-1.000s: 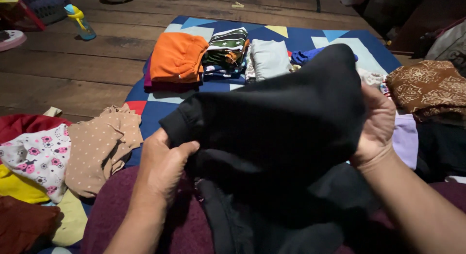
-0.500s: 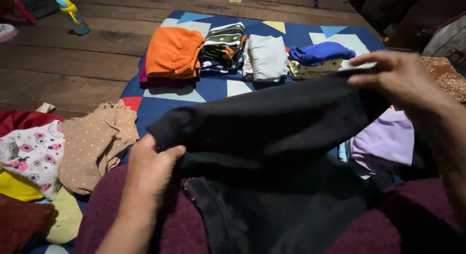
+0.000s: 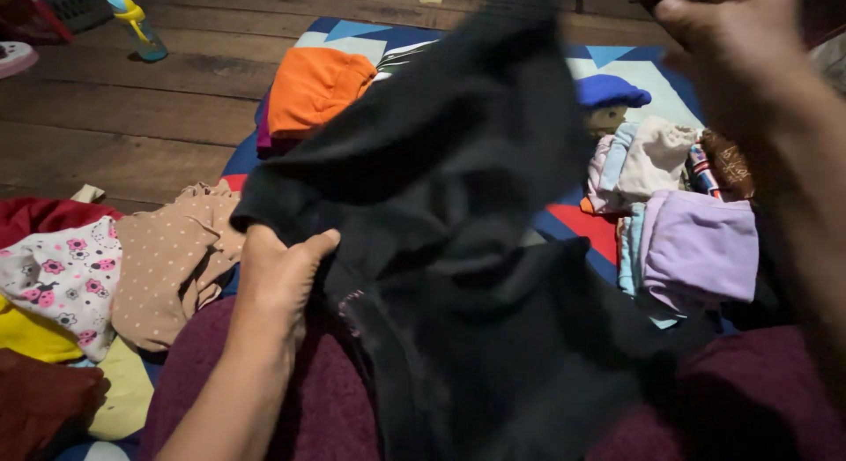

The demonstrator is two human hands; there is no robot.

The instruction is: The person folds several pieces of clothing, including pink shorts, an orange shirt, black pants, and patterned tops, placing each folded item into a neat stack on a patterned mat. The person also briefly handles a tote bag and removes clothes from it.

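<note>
left hand (image 3: 280,280) pinching the near-left corner of the black garment (image 3: 458,249), thumb on top, low over the lap. right hand (image 3: 736,38) raised at the top right, fingers closed on the far end, blurred. cloth's long axis runs diagonal between them, slack in the middle. folded orange piece (image 3: 317,91) and purple piece (image 3: 701,245) lie on the patterned mat (image 3: 656,78).
</note>
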